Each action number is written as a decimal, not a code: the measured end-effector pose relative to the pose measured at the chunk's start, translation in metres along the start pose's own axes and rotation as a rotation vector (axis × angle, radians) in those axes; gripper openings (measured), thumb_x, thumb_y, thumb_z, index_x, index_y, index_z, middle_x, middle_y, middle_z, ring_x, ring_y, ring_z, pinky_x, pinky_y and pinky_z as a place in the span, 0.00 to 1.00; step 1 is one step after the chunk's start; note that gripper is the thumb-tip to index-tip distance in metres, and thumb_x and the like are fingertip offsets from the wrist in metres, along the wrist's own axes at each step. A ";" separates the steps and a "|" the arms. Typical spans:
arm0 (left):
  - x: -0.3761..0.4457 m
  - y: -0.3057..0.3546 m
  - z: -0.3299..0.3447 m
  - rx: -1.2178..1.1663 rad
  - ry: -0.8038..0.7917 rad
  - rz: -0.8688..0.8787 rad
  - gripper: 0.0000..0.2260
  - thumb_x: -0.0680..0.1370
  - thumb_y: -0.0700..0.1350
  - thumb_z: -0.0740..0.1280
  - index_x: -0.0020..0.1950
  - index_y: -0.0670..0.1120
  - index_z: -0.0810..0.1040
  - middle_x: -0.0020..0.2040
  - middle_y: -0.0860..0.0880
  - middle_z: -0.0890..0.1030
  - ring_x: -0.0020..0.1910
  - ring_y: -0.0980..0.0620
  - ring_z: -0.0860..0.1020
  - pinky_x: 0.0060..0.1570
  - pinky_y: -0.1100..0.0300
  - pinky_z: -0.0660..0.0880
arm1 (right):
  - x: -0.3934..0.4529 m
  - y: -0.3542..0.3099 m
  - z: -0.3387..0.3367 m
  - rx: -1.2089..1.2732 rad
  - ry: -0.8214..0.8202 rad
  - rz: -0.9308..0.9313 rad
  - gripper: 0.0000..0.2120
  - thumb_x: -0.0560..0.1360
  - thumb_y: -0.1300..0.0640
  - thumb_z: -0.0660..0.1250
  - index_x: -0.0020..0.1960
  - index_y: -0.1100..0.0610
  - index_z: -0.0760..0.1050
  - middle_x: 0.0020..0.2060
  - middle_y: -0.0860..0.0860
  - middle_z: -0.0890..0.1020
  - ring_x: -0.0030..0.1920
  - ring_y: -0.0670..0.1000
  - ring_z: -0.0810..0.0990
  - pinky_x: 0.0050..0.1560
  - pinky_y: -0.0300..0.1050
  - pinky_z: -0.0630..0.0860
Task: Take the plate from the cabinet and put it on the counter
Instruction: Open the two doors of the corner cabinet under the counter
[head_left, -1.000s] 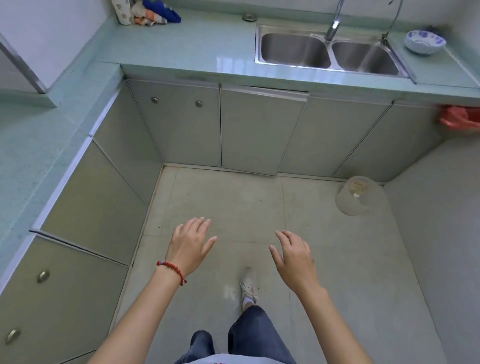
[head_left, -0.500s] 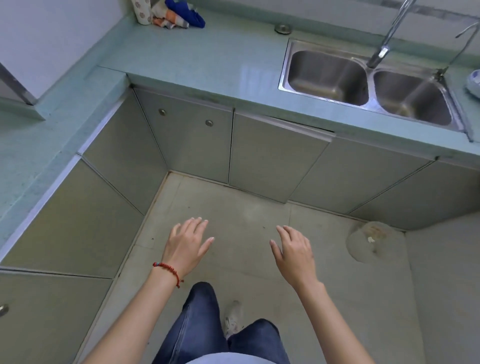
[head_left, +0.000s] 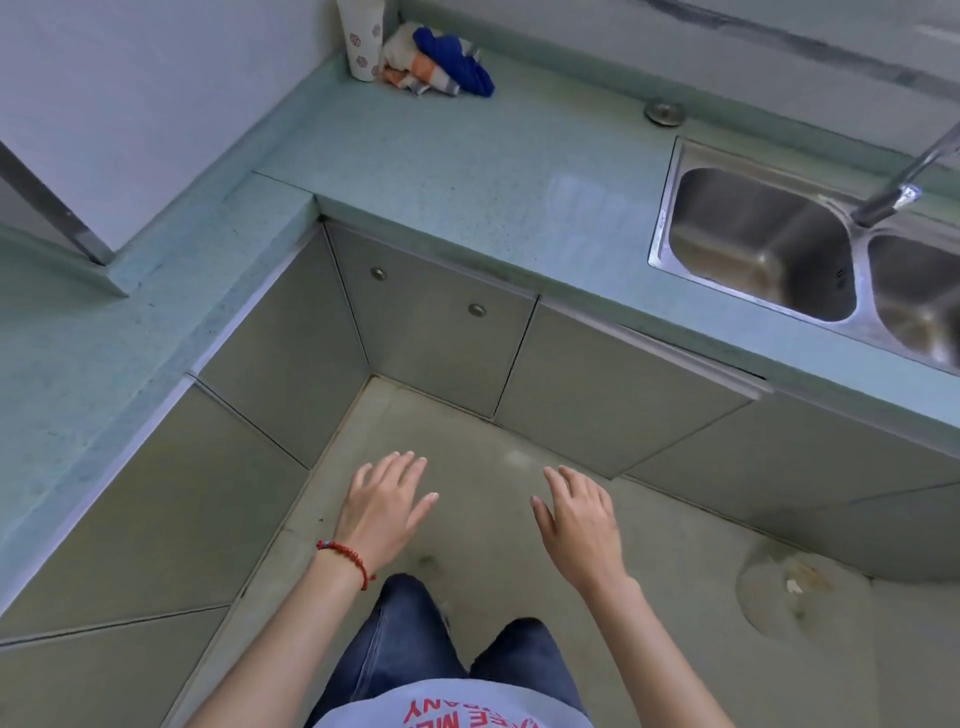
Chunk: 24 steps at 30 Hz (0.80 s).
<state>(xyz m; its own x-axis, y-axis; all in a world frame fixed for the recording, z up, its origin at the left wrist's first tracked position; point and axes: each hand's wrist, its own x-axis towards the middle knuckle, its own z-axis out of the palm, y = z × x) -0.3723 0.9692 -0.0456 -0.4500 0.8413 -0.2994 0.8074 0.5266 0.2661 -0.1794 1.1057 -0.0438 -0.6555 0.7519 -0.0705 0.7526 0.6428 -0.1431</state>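
Still no plate in sight: my left hand (head_left: 385, 506) and right hand (head_left: 577, 522), both spread and empty, hover low-centre, the left nearer the closed grey knobbed cabinet door (head_left: 441, 317) up-frame.

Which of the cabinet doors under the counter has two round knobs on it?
The narrow door in the inner corner, left of the sink, carries both knobs. The neighbouring doors show plain fronts. Both hands, left and right, are open and empty.
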 end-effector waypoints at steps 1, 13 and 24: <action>0.007 -0.007 -0.004 0.001 0.004 -0.016 0.35 0.78 0.60 0.36 0.57 0.43 0.77 0.54 0.45 0.83 0.54 0.47 0.80 0.50 0.47 0.78 | 0.012 -0.007 -0.001 0.001 -0.004 -0.010 0.21 0.72 0.47 0.54 0.52 0.58 0.78 0.46 0.54 0.84 0.47 0.54 0.83 0.47 0.46 0.79; 0.040 -0.079 -0.025 -0.156 0.139 -0.268 0.34 0.72 0.61 0.42 0.67 0.43 0.68 0.67 0.43 0.72 0.68 0.45 0.68 0.66 0.47 0.65 | 0.130 -0.084 0.000 -0.051 -0.186 -0.316 0.21 0.72 0.46 0.54 0.54 0.58 0.77 0.48 0.54 0.83 0.48 0.56 0.82 0.49 0.48 0.79; 0.043 -0.113 -0.038 -0.236 0.250 -0.700 0.26 0.73 0.57 0.51 0.58 0.42 0.76 0.57 0.43 0.81 0.57 0.44 0.78 0.53 0.47 0.76 | 0.236 -0.171 0.002 -0.066 -0.333 -0.776 0.20 0.72 0.48 0.54 0.53 0.59 0.76 0.48 0.55 0.83 0.46 0.57 0.83 0.47 0.49 0.79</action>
<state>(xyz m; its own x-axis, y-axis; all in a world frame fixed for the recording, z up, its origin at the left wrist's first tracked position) -0.4972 0.9507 -0.0540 -0.9201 0.2909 -0.2622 0.2133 0.9337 0.2875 -0.4627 1.1725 -0.0382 -0.9643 0.0177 -0.2642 0.0766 0.9738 -0.2141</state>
